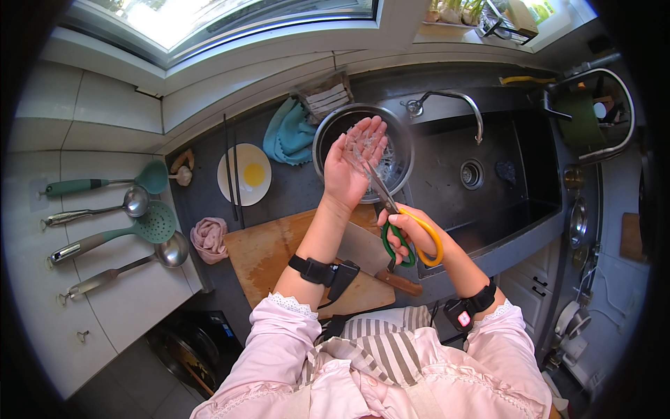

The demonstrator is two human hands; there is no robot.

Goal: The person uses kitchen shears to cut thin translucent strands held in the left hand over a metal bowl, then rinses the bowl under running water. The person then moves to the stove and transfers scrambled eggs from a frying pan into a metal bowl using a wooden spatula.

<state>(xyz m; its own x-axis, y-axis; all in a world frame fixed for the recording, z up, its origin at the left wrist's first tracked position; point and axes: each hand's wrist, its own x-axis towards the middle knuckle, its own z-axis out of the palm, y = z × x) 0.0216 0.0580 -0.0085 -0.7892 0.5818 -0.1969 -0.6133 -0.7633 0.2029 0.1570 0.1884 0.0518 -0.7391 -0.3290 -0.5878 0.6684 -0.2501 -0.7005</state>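
My left hand (pixel 353 162) is palm up above a stainless steel bowl (pixel 319 146), fingers stretched out. Short translucent strands (pixel 361 147), perhaps cut glass noodles, lie across its palm and fingers. More such strands (pixel 386 165) show in the bowl, partly hidden by the hand. In my right hand (pixel 413 230) is a pair of scissors (pixel 387 201) with one green and one yellow handle loop. Their blades point up toward the left palm, and the tips are at the strands. Whether the tips touch the skin, I cannot tell.
Below my forearms, a cleaver (pixel 400 283) lies on a wooden cutting board (pixel 272 241). Left of the bowl are a teal cloth (pixel 288 131) and a plate with egg yolk (pixel 246 180) under chopsticks (pixel 230 178). To the right is a sink (pixel 445 162) with a faucet (pixel 479 120).
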